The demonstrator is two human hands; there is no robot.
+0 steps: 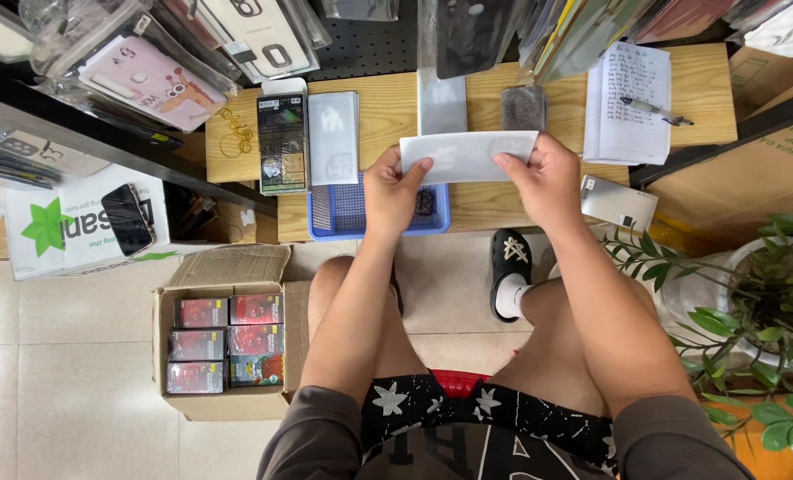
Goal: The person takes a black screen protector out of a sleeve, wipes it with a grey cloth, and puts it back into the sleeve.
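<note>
My left hand point(394, 188) and my right hand point(545, 180) both grip a flat white rectangular packet point(467, 156), one at each end, held level above the wooden bench point(387, 116). Below the packet a blue plastic basket point(347, 213) sits at the bench's near edge, holding a small dark item. On the bench beyond lie a clear sleeve point(334, 138), a black printed box point(282, 142), a grey pad point(523, 108) and a pale strip point(441, 102).
A notepad point(629, 102) with a pen point(654, 110) lies at the bench's right. A white phone-like slab point(618, 203) overhangs the edge. An open cardboard box point(223, 342) of red packs stands on the tiled floor at left. A potted plant point(769, 302) is at right. Phone cases hang above.
</note>
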